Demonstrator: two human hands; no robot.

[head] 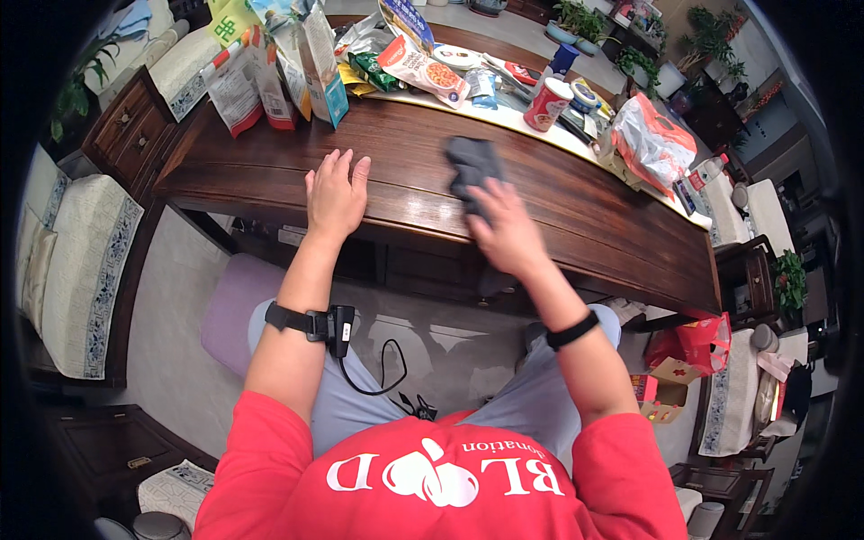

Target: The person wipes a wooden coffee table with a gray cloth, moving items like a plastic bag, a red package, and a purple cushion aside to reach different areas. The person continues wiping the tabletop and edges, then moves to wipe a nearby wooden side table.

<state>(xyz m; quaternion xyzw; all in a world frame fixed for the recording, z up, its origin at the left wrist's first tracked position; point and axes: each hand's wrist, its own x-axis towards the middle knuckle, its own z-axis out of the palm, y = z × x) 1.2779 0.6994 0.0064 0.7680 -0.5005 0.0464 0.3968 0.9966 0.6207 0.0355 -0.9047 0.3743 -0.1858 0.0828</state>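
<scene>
A dark grey cloth [474,162] lies on the brown wooden table [405,172], near its front edge. My right hand [503,226] is on the near end of the cloth, slightly blurred; whether its fingers grip the cloth or only press on it does not show. To the left, my left hand [339,196] rests on the table's front edge, fingers spread, holding nothing. A black strap with a small device [341,331] and a cable is around my left forearm. Another black band [572,329] circles my right forearm.
Several upright food pouches [277,81] stand at the back left. Snack bags [425,71], a red-and-white canister [548,104] and a plastic bag [651,145] sit on a white strip along the back. A purple stool [226,314] and an open cardboard box [668,398] are on the floor.
</scene>
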